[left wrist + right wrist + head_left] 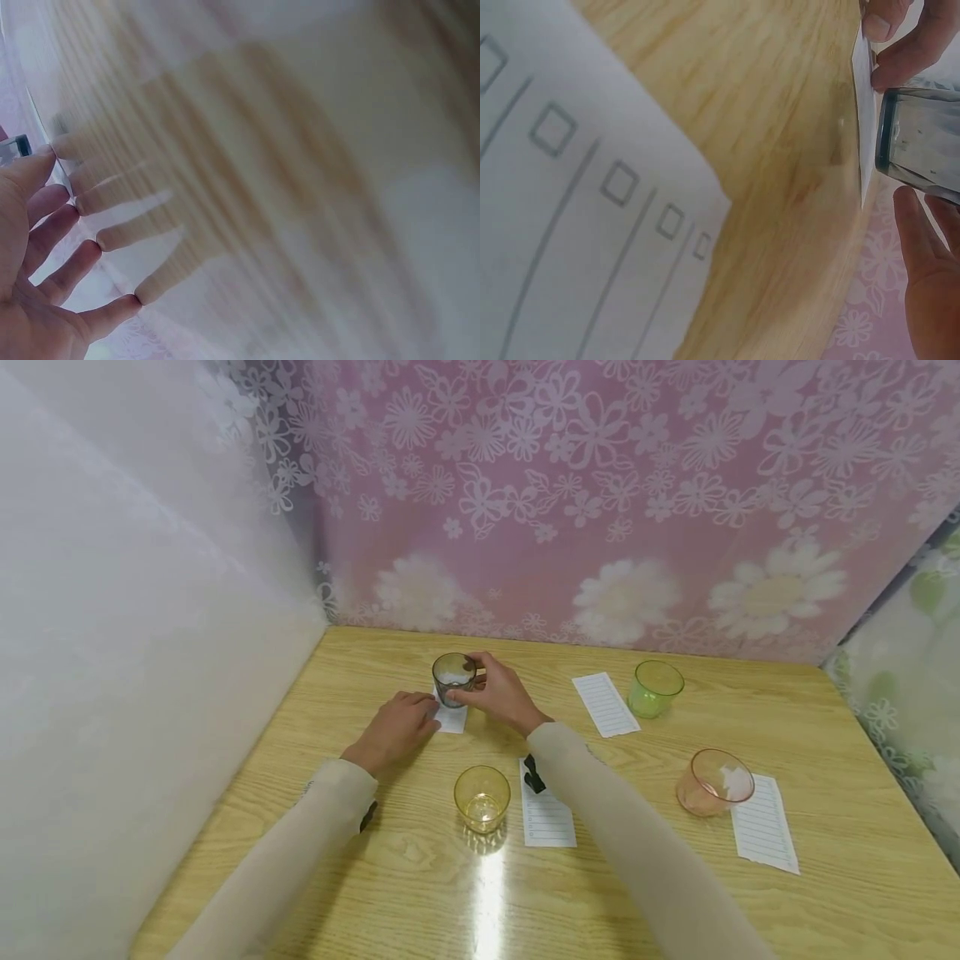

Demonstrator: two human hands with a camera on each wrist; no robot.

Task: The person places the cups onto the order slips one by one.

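Note:
My right hand (502, 692) grips a dark grey glass (448, 697) by its side, thumb and fingers at opposite sides. In the right wrist view the base of the glass (922, 139) is close over a small white paper slip (864, 112). That slip (452, 720) shows partly from under the glass in the head view. Just left of it, my left hand (397, 727) rests with its fingertips on the tabletop, its thumb and a finger at the slip's edge. Spread fingers of the left hand (52, 255) touch the wood in the left wrist view.
A yellow glass (482, 800) stands in front, left of a lined paper slip (549, 822). Further right are a green glass (655, 692) beside another slip (606, 705), and a pink glass (708, 785) overlapping a slip (765, 824). A flowered curtain (555, 510) hangs behind the table.

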